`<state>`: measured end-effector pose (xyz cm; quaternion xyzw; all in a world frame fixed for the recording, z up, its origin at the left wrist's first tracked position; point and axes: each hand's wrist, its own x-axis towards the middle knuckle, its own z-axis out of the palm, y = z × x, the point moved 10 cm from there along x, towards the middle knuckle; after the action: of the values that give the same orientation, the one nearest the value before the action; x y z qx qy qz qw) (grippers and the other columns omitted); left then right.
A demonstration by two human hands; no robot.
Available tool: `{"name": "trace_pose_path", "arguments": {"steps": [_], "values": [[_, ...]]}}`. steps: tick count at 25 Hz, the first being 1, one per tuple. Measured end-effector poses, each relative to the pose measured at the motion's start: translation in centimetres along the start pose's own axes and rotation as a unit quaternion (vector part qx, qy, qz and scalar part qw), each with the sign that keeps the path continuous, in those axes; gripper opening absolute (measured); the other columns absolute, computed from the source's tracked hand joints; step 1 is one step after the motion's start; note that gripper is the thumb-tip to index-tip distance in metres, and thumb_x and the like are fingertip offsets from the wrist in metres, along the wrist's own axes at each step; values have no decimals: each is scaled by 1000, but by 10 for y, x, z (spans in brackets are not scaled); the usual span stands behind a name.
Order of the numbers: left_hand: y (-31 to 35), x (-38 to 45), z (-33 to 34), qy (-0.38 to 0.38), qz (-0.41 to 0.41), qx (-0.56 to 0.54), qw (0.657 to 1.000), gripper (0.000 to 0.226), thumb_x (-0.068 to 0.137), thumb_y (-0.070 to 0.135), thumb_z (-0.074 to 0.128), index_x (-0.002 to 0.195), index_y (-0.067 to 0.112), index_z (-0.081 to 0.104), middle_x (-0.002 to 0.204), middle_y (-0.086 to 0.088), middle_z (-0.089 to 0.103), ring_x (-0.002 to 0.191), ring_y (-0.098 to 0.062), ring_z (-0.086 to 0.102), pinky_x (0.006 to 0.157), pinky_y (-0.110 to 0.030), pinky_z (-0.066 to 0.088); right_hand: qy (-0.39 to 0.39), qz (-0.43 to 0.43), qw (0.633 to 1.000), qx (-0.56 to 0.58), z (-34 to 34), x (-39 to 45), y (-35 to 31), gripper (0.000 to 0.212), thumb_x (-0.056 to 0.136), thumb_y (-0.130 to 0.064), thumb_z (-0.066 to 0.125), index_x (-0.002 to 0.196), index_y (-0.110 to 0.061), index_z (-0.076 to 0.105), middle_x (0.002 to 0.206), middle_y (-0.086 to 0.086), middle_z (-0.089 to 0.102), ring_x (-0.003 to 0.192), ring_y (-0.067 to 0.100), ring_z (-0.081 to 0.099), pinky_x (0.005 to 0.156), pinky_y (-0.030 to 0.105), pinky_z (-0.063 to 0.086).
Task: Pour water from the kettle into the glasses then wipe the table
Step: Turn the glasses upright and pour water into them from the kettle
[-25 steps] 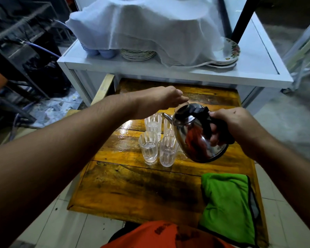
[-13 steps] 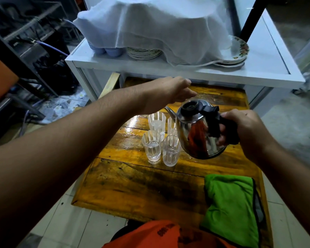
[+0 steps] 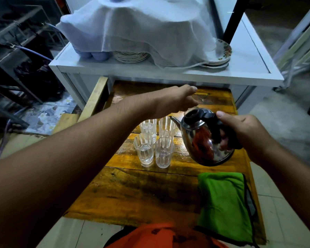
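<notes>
My right hand [image 3: 243, 127] grips the black handle of a shiny steel kettle [image 3: 204, 145] and holds it just above the wooden table [image 3: 132, 190]. The kettle is nearly upright, and its spout points left at the back right glass [image 3: 166, 126]. Several ribbed clear glasses stand in a tight cluster left of the kettle. The front pair [image 3: 144, 151] has a little water in the bottom. My left hand [image 3: 174, 102] hovers just behind the kettle's black lid with loosely curved fingers and holds nothing. A folded green cloth [image 3: 224, 199] lies at the table's front right corner.
Behind the table stands a white cabinet [image 3: 168, 74]. On it are stacked plates [image 3: 131, 56] and bowls under a white cloth [image 3: 141, 27], and a black pole [image 3: 233, 20] rises at its right. Dark metal racks fill the left. The floor is tiled.
The kettle has tipped back from a pouring tilt toward upright and drawn slightly right. My left hand has come off the lid and risen a little.
</notes>
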<state>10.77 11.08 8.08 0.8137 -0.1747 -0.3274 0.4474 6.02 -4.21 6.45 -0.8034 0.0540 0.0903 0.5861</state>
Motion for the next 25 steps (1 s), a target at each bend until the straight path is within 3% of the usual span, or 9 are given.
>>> {"name": "trace_pose_path", "arguments": {"steps": [4, 7, 14, 25], "values": [[-12, 10, 9, -1, -23, -26, 999, 60, 105, 41, 18, 139, 4, 49, 147, -11, 50, 136, -21, 45, 109, -29, 32, -3, 27, 999, -40, 1, 1, 1, 50, 92, -40, 62, 66, 3, 68, 44, 11, 63, 35, 17, 57, 36, 20, 43], [-16, 10, 7, -3, -24, -42, 999, 59, 105, 40, 17, 138, 5, 51, 146, -11, 51, 136, -22, 45, 107, -30, 32, -6, 45, 996, -78, 4, 4, -5, 49, 93, -45, 61, 65, -5, 67, 46, 9, 66, 36, 15, 59, 39, 21, 44], [-24, 9, -1, -27, -31, -68, 997, 73, 100, 55, 9, 143, 10, 47, 152, -10, 44, 140, -21, 40, 119, -38, 25, -48, 101, 983, -143, 9, 13, -20, 52, 92, -54, 58, 71, -8, 73, 61, 13, 75, 56, 24, 67, 62, 33, 51], [-33, 9, -7, -48, -27, -78, 995, 78, 98, 61, 6, 143, 12, 47, 152, -9, 44, 141, -20, 40, 120, -42, 24, -62, 119, 963, -232, 13, 24, -38, 47, 93, -51, 59, 76, -8, 72, 64, 10, 76, 55, 20, 71, 67, 32, 57]]}}
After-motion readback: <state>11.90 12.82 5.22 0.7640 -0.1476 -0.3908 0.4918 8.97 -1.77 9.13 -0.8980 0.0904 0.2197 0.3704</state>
